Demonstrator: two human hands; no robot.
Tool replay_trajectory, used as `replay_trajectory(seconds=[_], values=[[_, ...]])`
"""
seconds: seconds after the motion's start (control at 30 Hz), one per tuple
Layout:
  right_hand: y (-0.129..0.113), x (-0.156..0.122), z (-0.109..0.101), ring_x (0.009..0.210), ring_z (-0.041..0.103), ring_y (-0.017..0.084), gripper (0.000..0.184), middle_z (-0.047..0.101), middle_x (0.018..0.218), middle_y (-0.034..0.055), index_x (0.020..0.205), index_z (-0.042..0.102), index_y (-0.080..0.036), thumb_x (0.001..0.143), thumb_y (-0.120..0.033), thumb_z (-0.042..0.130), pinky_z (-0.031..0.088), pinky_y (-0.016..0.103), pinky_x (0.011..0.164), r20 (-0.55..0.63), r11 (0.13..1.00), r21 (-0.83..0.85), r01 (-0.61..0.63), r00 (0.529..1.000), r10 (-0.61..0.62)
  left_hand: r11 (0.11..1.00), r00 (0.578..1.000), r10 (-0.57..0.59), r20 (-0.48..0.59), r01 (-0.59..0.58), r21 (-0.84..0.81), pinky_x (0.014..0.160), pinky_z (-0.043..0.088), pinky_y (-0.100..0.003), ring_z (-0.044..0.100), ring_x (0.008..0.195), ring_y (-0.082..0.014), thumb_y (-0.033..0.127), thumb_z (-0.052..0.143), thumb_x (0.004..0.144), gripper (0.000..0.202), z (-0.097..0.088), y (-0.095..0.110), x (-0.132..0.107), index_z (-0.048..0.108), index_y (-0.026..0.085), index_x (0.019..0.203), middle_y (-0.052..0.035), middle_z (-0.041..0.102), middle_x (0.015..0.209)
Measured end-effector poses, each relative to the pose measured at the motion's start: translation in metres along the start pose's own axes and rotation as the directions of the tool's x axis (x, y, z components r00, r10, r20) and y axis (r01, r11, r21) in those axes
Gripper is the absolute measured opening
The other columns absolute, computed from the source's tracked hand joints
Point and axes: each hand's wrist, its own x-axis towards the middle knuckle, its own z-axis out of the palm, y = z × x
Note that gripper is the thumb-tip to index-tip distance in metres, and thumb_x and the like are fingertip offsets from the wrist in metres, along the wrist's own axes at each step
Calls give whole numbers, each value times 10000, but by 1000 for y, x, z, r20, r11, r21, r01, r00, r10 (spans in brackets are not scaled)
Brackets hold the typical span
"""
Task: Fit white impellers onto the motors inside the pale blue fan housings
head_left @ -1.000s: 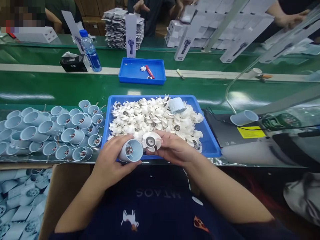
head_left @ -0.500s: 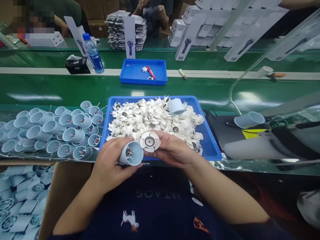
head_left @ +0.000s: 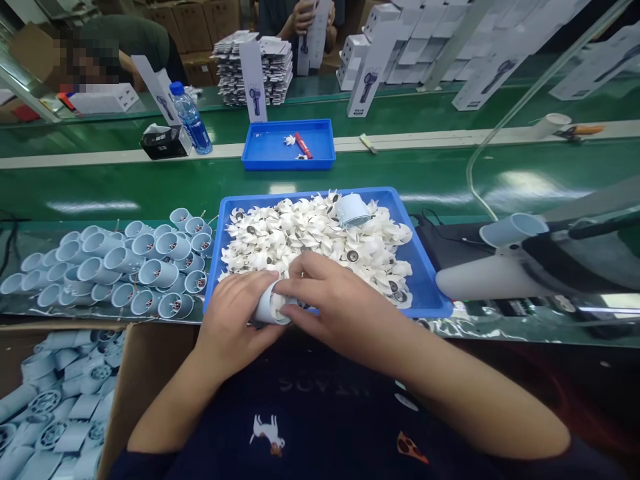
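My left hand (head_left: 233,320) is wrapped round a light-blue cylindrical housing (head_left: 265,308), its open end turned to the right. A white fan blade (head_left: 278,305) sits in the mouth of that housing, and the fingers of my right hand (head_left: 325,300) close on it there, covering part of it. Just beyond both hands lies a blue tray (head_left: 434,303) heaped with white fan blades (head_left: 305,233). One more light-blue housing (head_left: 353,210) rests on top of the heap.
Many housings (head_left: 159,272) lie stacked at the left, above a cardboard box (head_left: 145,373) of similar parts. A grey-white tube-shaped device (head_left: 490,280) stands at the right. Farther back are a small blue tray (head_left: 260,163), a water bottle (head_left: 193,120) and a co-worker's hands (head_left: 305,19).
My right hand has moved left and brought the fan blade from beside the housing into its open end. The view has shifted slightly. A co-worker behind now holds up a white box.
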Motion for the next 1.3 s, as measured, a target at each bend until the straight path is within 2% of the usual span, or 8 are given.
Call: replay_trajectory(seconds=[0.4,0.6,0.83,0.93,1.03,1.1,1.17,1.3], values=[[22,-29,-5,823,563,159,51,539,916,48,918,766,-172,876,-191,742,459,302,727,-207,996,94,-8,978,27,987,985,155,78,-151,-51,949,517,-381,711,1059,-249,456,677,919,463,9,15,31,544,219,1294,-99,745,1169],[29,-46,-11,1021,554,277,463,586,1112,139,1095,736,-163,968,-575,568,407,445,872,-344,987,-142,69,932,-115,989,995,87,52,-80,-125,990,524,-412,687,1129,-272,481,754,853,558,19,8,42,564,256,1327,-87,729,1231],[39,-54,-11,1139,513,317,635,563,1270,155,1221,680,-185,987,-699,388,356,503,968,-354,966,-234,112,915,-192,984,985,150,87,-140,-110,1061,477,-458,634,1197,-284,428,794,829,644,17,12,54,530,286,1399,-89,694,1265],[44,-62,-20,1072,538,302,512,606,1153,129,1016,693,-178,1011,-611,421,378,487,918,-443,958,-269,102,870,-217,984,979,173,112,-167,-58,1059,470,-454,604,1210,-282,452,804,811,642,10,8,60,551,289,1378,-95,648,1304],[50,-80,-33,921,563,236,349,593,1006,93,962,646,-182,1030,-456,441,428,428,816,-520,952,-238,194,802,-293,996,998,44,40,-47,79,1002,497,-448,590,1144,-287,526,807,770,584,0,-20,89,645,270,1270,-91,617,1191],[52,-94,-37,874,557,213,284,582,984,83,984,639,-184,1029,-391,449,453,414,779,-532,946,-217,240,784,-321,967,987,-157,-23,159,198,1000,495,-427,570,1161,-286,524,776,782,587,-1,-50,128,627,246,1277,-93,592,1178],[53,-109,-37,874,558,207,253,573,989,82,973,640,-179,1022,-347,457,473,423,785,-544,942,-217,257,769,-336,836,892,-450,-44,438,332,1024,475,-382,532,1249,-270,451,715,842,633,7,-80,176,492,220,1388,-119,512,1365],[59,-138,-37,936,573,234,179,497,1054,83,1051,641,-203,959,-281,508,495,496,903,-647,932,-336,136,686,-333,755,785,-607,120,524,393,944,519,-427,629,1099,-268,350,712,882,509,41,-109,256,546,111,1299,-146,618,1248]])
